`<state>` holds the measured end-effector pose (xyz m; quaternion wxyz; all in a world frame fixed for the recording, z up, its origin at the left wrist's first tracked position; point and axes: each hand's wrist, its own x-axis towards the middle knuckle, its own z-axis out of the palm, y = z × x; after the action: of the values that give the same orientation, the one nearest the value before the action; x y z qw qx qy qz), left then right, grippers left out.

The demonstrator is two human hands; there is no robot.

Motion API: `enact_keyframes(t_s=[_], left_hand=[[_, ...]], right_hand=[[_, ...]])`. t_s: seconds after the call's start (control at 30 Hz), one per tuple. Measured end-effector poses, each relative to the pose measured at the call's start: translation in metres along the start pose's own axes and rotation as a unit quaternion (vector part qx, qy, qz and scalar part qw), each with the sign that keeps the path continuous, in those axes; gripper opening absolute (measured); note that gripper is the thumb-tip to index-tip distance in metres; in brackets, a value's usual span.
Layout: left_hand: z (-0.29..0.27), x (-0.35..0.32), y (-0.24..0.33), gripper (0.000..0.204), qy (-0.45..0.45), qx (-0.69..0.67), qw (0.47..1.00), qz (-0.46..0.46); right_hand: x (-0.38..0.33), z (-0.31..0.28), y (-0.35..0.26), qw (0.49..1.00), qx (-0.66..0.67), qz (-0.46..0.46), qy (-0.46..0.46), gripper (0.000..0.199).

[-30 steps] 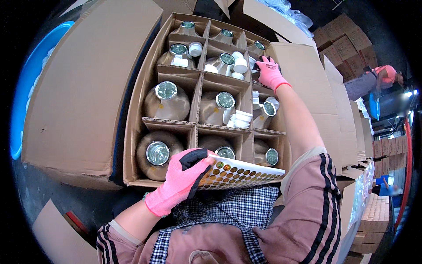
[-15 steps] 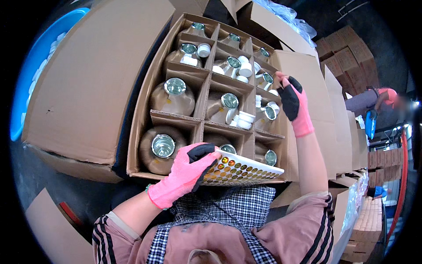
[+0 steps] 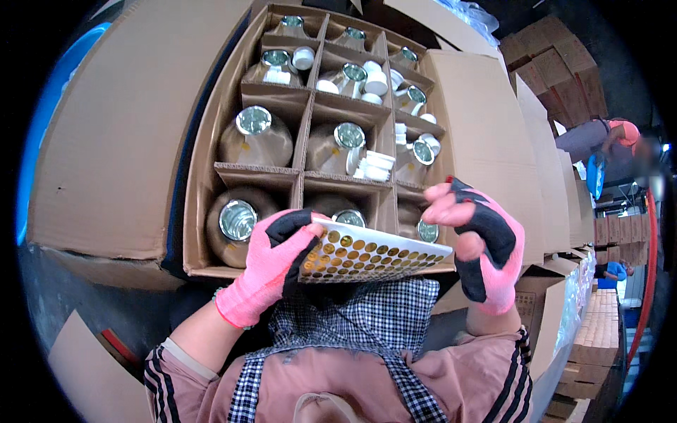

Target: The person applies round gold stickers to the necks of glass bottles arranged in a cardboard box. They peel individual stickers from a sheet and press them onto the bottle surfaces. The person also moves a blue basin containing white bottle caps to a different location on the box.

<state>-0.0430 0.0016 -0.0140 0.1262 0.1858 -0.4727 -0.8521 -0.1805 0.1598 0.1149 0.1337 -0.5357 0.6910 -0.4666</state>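
My left hand, in a pink and black glove with bare fingertips, pinches the upper left corner of a sheet of round gold stickers. The sheet is tilted over the near edge of a divided cardboard box. My right hand, gloved alike, hovers by the sheet's right end with its fingers bent and apart; nothing shows in them. Glass jars with shiny rims stand in the compartments. Loose white caps lie beside several of them. The sheet partly hides the nearest jars.
A large closed carton stands left of the box, with a blue tub beyond it. An open flap spreads to the right. Stacked cartons and a person in a pink top are farther right.
My right hand has come back from the jars on the right toward the sheet, its fingers now more spread. The box sits slightly higher and farther left in view. My left hand keeps its pinch.
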Motion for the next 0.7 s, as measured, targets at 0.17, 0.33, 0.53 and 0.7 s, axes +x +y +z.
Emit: enact_keyframes(t_s=[0.17,0.33,0.53,0.7], left_hand=[[-0.001,-0.019,0.024,0.017,-0.029,0.08,0.992,0.097],[-0.006,-0.03,0.036,0.013,-0.036,0.08,0.981,0.173],[-0.012,-0.028,0.045,0.03,-0.026,0.033,0.987,0.152],[-0.013,-0.029,0.052,0.021,0.03,0.07,0.991,0.113]], right_hand=[[-0.033,0.022,-0.003,0.898,-0.412,-0.09,0.128,0.053],[-0.045,0.038,0.01,0.971,-0.076,0.166,0.157,0.068],[-0.046,0.036,0.013,0.934,0.188,0.215,0.213,0.032],[-0.044,0.047,0.023,0.955,0.175,0.156,0.182,0.03]])
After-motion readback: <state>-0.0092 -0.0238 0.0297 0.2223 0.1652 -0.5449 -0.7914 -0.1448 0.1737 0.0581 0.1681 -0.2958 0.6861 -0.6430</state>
